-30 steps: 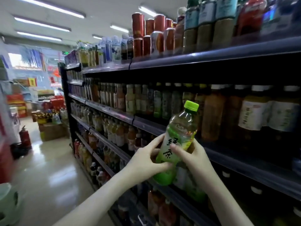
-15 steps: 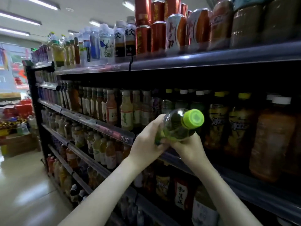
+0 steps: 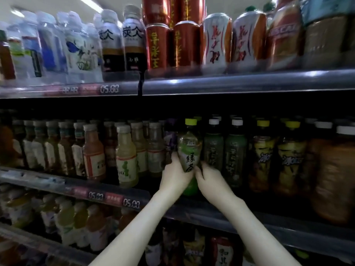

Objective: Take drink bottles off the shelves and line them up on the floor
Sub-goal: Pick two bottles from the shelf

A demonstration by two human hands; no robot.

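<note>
Head view: green tea bottle (image 3: 189, 150) upright between left hand (image 3: 175, 174) and right hand (image 3: 208, 179), both gripping it.

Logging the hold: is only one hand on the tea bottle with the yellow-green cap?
No, the left hand and the right hand both hold the tea bottle around its lower half.

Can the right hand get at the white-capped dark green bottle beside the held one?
Probably yes: the dark green bottle stands right beside the right hand, nothing between, but the hand must first release the green tea bottle.
</note>
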